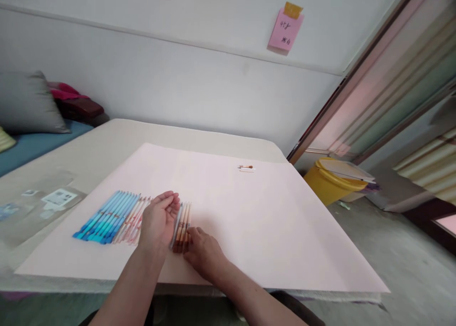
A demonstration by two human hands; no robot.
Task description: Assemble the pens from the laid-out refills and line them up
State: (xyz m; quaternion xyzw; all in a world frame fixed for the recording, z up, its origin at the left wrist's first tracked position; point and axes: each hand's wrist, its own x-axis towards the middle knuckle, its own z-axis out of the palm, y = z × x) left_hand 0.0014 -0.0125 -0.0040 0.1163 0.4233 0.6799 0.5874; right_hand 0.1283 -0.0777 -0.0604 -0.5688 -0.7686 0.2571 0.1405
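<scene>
Slim pens lie side by side on a pale pink sheet [285, 231]. At the left is a row of blue pens [107, 216], and beside it a row of white-and-red pens [131, 221], partly hidden by my left hand [162, 219]. That hand is held on its edge, palm to the right, with its fingers stretched and slightly curved, holding nothing. Just right of it lie a greyish pen [176, 226] and several brown-and-cream pens [183, 228]. My right hand [205, 252] has its fingers bent against the rightmost brown pen, gripping it along its lower part.
Farther back on the sheet lie a short brown pen [245, 167] and thin white pieces [247, 170]. Clear plastic packaging [59, 197] rests at the left. A yellow bin [329, 181] stands beyond the table's right side. A pink note [285, 30] hangs on the wall.
</scene>
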